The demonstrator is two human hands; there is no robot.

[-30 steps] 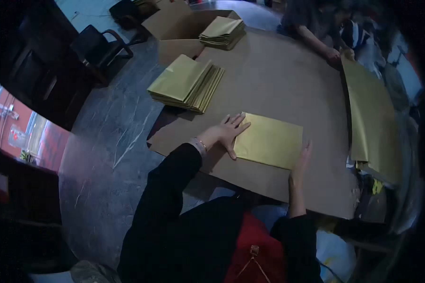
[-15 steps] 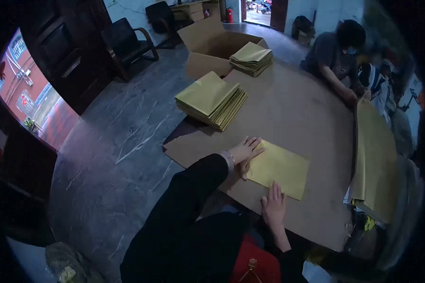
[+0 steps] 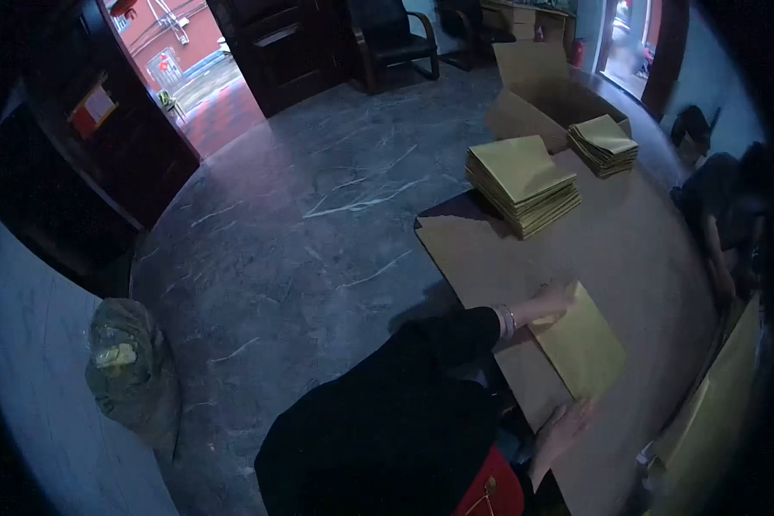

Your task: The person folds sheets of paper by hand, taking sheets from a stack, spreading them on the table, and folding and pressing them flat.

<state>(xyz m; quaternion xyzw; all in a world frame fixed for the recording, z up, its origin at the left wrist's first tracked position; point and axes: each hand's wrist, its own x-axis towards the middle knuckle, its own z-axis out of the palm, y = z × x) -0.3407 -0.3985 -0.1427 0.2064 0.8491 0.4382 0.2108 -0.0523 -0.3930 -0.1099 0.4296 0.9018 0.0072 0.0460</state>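
A rectangular gold paper piece (image 3: 586, 348), which could be a flat envelope or folded sheet, lies on the brown tabletop in front of me. My left hand (image 3: 552, 305), with a bracelet at the wrist, rests on its far left end; the fingers look spread but are somewhat blurred. Along the near edge, my right hand (image 3: 568, 426) lies with its fingers stretched out, touching or almost touching the paper. Farther back on the table stands a tall stack of similar gold pieces (image 3: 525, 181). Behind it sits a smaller gold stack (image 3: 606, 142).
An open cardboard box (image 3: 533, 112) stands beyond the stacks. Long gold sheets (image 3: 714, 413) hang over the table's right side. A person (image 3: 722, 211) is near the right edge. A sack (image 3: 129, 370) stands on the floor at left, and black chairs (image 3: 396, 43) are at the back.
My view has swung left, so everything appears farther right. Both hands stay at the gold paper, the left at its far left end and the right at its near edge.
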